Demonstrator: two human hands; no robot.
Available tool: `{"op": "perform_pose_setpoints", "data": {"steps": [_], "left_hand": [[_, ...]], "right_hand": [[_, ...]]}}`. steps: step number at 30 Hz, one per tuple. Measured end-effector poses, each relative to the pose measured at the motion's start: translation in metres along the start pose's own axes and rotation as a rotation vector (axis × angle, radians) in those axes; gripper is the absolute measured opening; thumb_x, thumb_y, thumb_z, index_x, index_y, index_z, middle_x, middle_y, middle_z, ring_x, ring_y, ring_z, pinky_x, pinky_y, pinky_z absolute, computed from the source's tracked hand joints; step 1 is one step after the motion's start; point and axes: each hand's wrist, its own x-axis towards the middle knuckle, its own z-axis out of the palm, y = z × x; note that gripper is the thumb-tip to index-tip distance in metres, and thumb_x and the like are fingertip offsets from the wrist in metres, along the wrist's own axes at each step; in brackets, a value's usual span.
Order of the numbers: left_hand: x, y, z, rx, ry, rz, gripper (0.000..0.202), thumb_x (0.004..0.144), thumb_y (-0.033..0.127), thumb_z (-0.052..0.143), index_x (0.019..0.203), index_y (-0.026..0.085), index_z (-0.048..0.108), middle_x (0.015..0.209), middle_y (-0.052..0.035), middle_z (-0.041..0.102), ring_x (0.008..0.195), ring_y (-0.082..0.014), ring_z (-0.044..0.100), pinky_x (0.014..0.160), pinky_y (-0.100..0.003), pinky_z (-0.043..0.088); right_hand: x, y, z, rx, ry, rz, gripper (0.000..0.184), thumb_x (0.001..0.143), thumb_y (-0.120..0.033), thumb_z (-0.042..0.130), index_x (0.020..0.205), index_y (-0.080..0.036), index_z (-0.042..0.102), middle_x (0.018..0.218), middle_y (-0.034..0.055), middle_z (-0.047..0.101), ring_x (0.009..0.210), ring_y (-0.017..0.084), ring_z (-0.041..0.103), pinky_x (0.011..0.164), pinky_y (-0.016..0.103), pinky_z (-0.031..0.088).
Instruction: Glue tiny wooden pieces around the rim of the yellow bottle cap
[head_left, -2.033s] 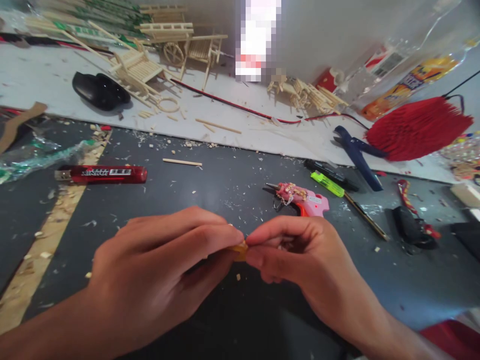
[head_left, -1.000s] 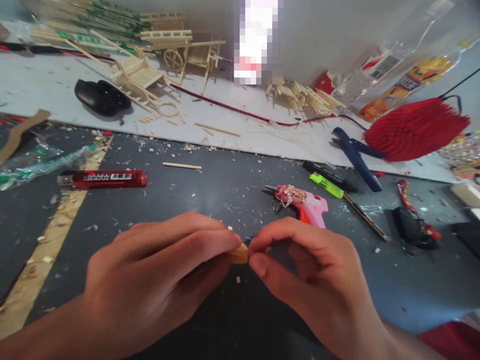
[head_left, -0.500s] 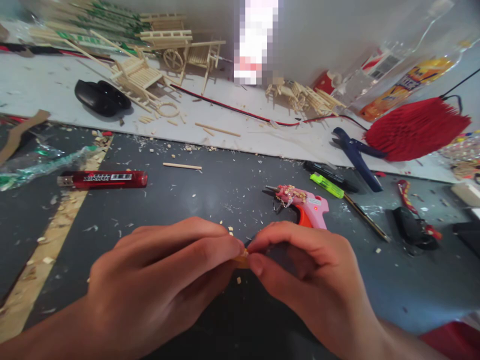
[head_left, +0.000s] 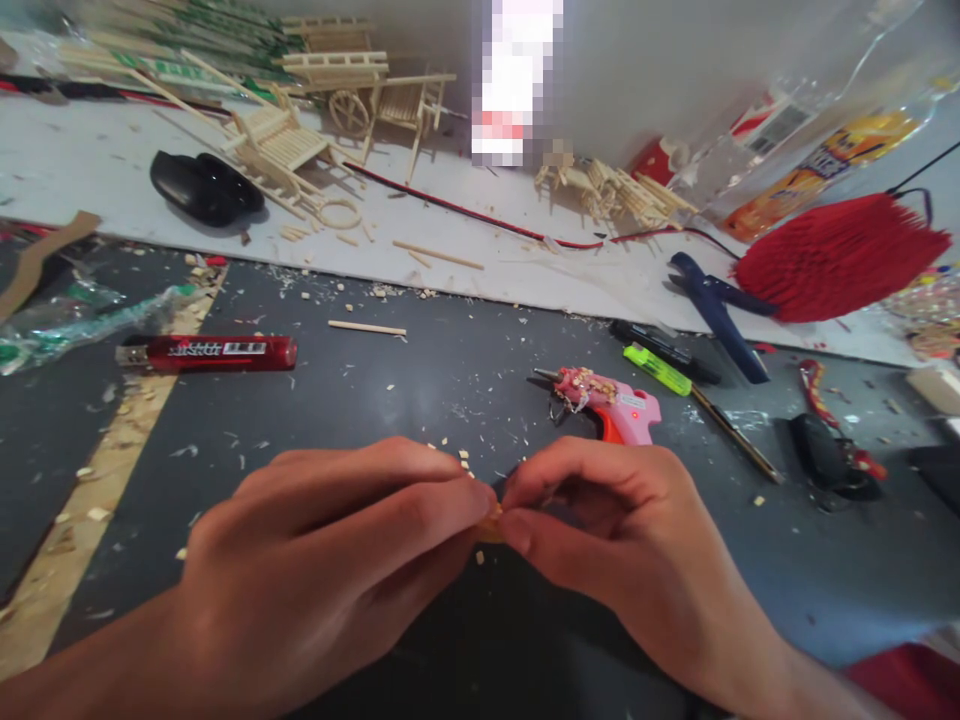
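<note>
My left hand [head_left: 322, 560] and my right hand [head_left: 607, 535] meet fingertip to fingertip low over the dark mat [head_left: 420, 380]. Both are closed in a pinch on a small yellowish piece [head_left: 491, 525], mostly hidden between the fingers. A pink glue gun [head_left: 607, 405] lies just beyond my right hand, nozzle pointing left. Tiny wood crumbs lie on the mat under the hands.
A red lighter [head_left: 206, 352] lies at left, a thin wooden stick [head_left: 367, 328] beyond. Green utility knife [head_left: 656, 368], blue cutters [head_left: 716, 310] and a red bristly object [head_left: 836, 255] sit at right. Small stick-built carts [head_left: 315, 110] and a black mouse [head_left: 202, 185] rest on the white board behind.
Both hands stay pinched on the small piece; the right fingers have curled in tighter, hiding more of the piece. The view shifted slightly.
</note>
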Motion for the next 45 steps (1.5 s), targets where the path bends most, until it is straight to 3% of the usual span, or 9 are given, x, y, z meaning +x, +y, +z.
{"op": "perform_pose_setpoints", "data": {"steps": [8, 22, 26, 29, 32, 37, 40, 41, 45], "left_hand": [[0.006, -0.006, 0.002, -0.014, -0.023, 0.081, 0.018, 0.114, 0.022, 0.061, 0.111, 0.032, 0.075, 0.094, 0.0095, 0.088, 0.069, -0.0069, 0.083, 0.075, -0.013, 0.066], [0.02, -0.003, -0.007, -0.361, -0.006, -0.421, 0.013, 0.087, 0.026, 0.087, 0.091, 0.038, 0.09, 0.073, 0.0119, 0.087, 0.052, -0.0083, 0.078, 0.056, -0.007, 0.057], [0.032, -0.011, -0.009, -0.556, 0.257, -0.645, 0.016, 0.073, 0.019, 0.094, 0.085, 0.03, 0.091, 0.073, 0.0042, 0.086, 0.054, -0.0118, 0.079, 0.055, -0.01, 0.062], [0.049, -0.034, -0.018, -0.63, 0.555, -0.66, 0.024, 0.083, 0.021, 0.086, 0.104, 0.032, 0.085, 0.084, 0.008, 0.084, 0.066, -0.0078, 0.079, 0.067, -0.011, 0.066], [0.06, -0.055, -0.026, -0.664, 0.692, -0.655, 0.035, 0.082, 0.016, 0.083, 0.113, 0.032, 0.079, 0.084, 0.0099, 0.082, 0.066, -0.0054, 0.077, 0.066, -0.01, 0.064], [0.048, -0.044, -0.019, -0.478, 0.48, -0.536, 0.018, 0.082, 0.02, 0.088, 0.099, 0.026, 0.085, 0.085, 0.0006, 0.087, 0.071, -0.0138, 0.083, 0.069, -0.018, 0.069], [0.031, -0.02, -0.011, -0.338, 0.286, -0.379, 0.009, 0.084, 0.023, 0.084, 0.09, 0.028, 0.087, 0.084, -0.0001, 0.089, 0.068, -0.0187, 0.084, 0.066, -0.024, 0.071], [0.027, -0.013, -0.01, -0.289, 0.234, -0.336, 0.011, 0.085, 0.021, 0.082, 0.09, 0.029, 0.087, 0.086, 0.0003, 0.09, 0.072, -0.0192, 0.085, 0.07, -0.025, 0.072], [0.017, 0.002, -0.013, -0.132, 0.139, -0.175, 0.012, 0.091, 0.023, 0.078, 0.089, 0.033, 0.084, 0.086, 0.0047, 0.089, 0.073, -0.0163, 0.085, 0.077, -0.023, 0.071]], "right_hand": [[0.002, 0.002, -0.001, 0.072, -0.041, 0.0, 0.02, 0.077, -0.022, 0.103, 0.076, -0.025, 0.083, 0.066, -0.0039, 0.068, 0.061, 0.01, 0.052, 0.053, 0.016, 0.041], [0.005, 0.002, -0.005, 0.184, 0.018, -0.01, 0.042, 0.069, -0.032, 0.11, 0.072, -0.022, 0.069, 0.064, -0.0049, 0.055, 0.061, 0.011, 0.043, 0.05, 0.02, 0.031], [0.005, -0.001, -0.003, 0.224, 0.038, -0.047, 0.042, 0.066, -0.033, 0.111, 0.07, -0.02, 0.071, 0.065, 0.0002, 0.069, 0.063, 0.012, 0.056, 0.057, 0.019, 0.045], [0.004, -0.001, -0.005, 0.189, 0.046, -0.107, 0.047, 0.068, -0.04, 0.109, 0.07, -0.02, 0.067, 0.065, 0.002, 0.072, 0.062, 0.014, 0.062, 0.06, 0.021, 0.051], [0.001, 0.003, -0.011, 0.038, 0.073, -0.165, 0.053, 0.078, -0.057, 0.1, 0.073, -0.021, 0.062, 0.061, -0.0007, 0.066, 0.056, 0.012, 0.056, 0.055, 0.021, 0.045], [0.001, 0.008, -0.018, -0.35, 0.04, -0.333, 0.062, 0.109, -0.061, 0.061, 0.061, -0.022, 0.052, 0.055, -0.003, 0.051, 0.052, 0.011, 0.043, 0.05, 0.024, 0.031], [0.0, 0.007, -0.014, -0.384, 0.122, -0.524, 0.011, 0.101, -0.033, 0.071, 0.1, -0.023, 0.077, 0.09, 0.0023, 0.077, 0.079, 0.017, 0.071, 0.068, 0.025, 0.056], [-0.001, 0.006, -0.011, -0.388, 0.151, -0.595, 0.016, 0.098, -0.025, 0.072, 0.113, -0.025, 0.078, 0.102, 0.003, 0.081, 0.089, 0.018, 0.076, 0.076, 0.027, 0.06], [-0.005, 0.004, 0.001, -0.479, 0.249, -0.852, 0.01, 0.094, -0.015, 0.072, 0.094, -0.024, 0.076, 0.084, -0.0017, 0.08, 0.074, 0.013, 0.075, 0.066, 0.021, 0.058]]}}
